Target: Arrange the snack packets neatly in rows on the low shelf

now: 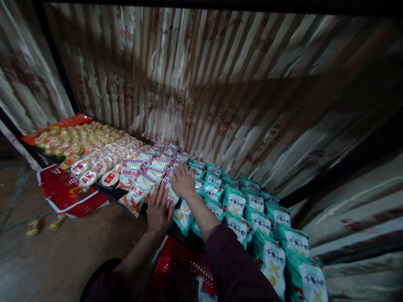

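My left hand lies with fingers stretched out against the front of the white snack bags with striped edges. Further back, my right hand rests on bags of the same kind, its fingers spread and pointing toward the curtain. Neither hand is wrapped round a bag. Just right of my right forearm stand rows of green-and-white snack bags, upright and packed close. To the left of the striped bags are round wrapped biscuits in slanting rows.
Yellow-wrapped snacks and an orange bag occupy the shelf's far left. A red basket is on the floor beside small yellow packets. Another red basket sits below my arms. A pleated curtain hangs behind the shelf.
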A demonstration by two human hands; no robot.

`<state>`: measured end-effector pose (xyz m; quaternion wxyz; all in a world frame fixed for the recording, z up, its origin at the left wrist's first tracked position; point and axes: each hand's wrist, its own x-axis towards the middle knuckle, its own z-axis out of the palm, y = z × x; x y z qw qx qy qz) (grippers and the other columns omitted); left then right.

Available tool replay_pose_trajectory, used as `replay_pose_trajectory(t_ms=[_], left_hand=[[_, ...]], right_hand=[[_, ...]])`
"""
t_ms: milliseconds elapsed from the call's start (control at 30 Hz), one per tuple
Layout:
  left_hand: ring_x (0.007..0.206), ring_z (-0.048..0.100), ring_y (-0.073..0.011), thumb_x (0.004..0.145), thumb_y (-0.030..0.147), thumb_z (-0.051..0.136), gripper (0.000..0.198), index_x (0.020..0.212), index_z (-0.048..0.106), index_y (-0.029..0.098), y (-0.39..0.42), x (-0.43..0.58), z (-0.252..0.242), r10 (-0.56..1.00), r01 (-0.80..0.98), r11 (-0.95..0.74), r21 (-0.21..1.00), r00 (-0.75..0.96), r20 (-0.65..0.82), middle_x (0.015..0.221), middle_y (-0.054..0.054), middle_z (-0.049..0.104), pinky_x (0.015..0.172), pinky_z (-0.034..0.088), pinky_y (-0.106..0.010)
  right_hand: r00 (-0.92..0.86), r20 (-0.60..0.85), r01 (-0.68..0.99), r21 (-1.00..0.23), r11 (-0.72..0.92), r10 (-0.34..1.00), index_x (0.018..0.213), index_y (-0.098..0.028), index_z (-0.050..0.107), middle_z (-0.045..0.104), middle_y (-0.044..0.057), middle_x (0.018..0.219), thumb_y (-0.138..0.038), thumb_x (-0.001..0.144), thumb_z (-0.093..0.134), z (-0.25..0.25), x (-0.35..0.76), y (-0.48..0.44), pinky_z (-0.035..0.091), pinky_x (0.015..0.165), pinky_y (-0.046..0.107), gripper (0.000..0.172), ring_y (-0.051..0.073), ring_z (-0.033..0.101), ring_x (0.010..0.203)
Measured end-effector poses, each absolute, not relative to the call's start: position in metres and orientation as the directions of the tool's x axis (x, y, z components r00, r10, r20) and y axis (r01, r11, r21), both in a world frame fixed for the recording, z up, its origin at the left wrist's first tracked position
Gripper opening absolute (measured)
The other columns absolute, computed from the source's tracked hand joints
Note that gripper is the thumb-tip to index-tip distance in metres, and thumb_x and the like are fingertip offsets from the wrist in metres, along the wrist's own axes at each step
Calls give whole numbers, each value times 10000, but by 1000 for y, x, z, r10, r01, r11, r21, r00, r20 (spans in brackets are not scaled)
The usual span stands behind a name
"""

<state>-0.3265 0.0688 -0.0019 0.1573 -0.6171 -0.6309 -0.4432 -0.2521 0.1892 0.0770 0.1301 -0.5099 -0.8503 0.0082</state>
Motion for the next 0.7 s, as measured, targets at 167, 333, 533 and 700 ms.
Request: replay_pose_trajectory(t_ms=[167, 333, 533, 700], left_hand=[[1377, 308, -271, 867, 252, 496, 560, 1401, 350, 171, 78, -327, -1, 654, 931, -133, 341, -176, 735, 1461, -136, 379, 1046, 374, -436], [1344, 366, -284, 864, 260, 500, 546, 1385, 376, 156, 85, -323, -2, 661, 940, -91, 328, -190, 726, 1461, -153, 373, 1012, 399, -430], [1328, 384, -309, 863, 293, 498, 561, 1397, 370, 183, 85, -324, 6, 667, 937, -28, 347, -241, 705, 1441, -137, 410, 1000, 398, -470], [1357, 345, -282, 875, 257, 479, 544, 1402, 360, 192, 89, -326, 21, 642, 932, -105, 346, -202, 740, 1445, -119, 409, 1027, 395, -461]], right_hand=[[-462, 122, 867, -146, 477, 878, 1411, -153, 383, 343, 118, 1496, -436, 965, 252, 80, -251, 209, 97, 1128, 478, 545, 256, 248, 1401], [-480, 91, 858, -158, 489, 872, 1396, -155, 402, 395, 123, 1466, -440, 972, 229, 79, -248, 215, 78, 1124, 511, 540, 259, 311, 1373], [-496, 88, 840, -203, 503, 864, 1401, -179, 405, 354, 106, 1491, -427, 978, 244, 88, -239, 216, 163, 1131, 440, 516, 223, 296, 1386], [-435, 149, 864, -210, 458, 888, 1412, -155, 392, 330, 115, 1499, -409, 974, 286, 99, -216, 211, 210, 1126, 432, 518, 241, 254, 1405]])
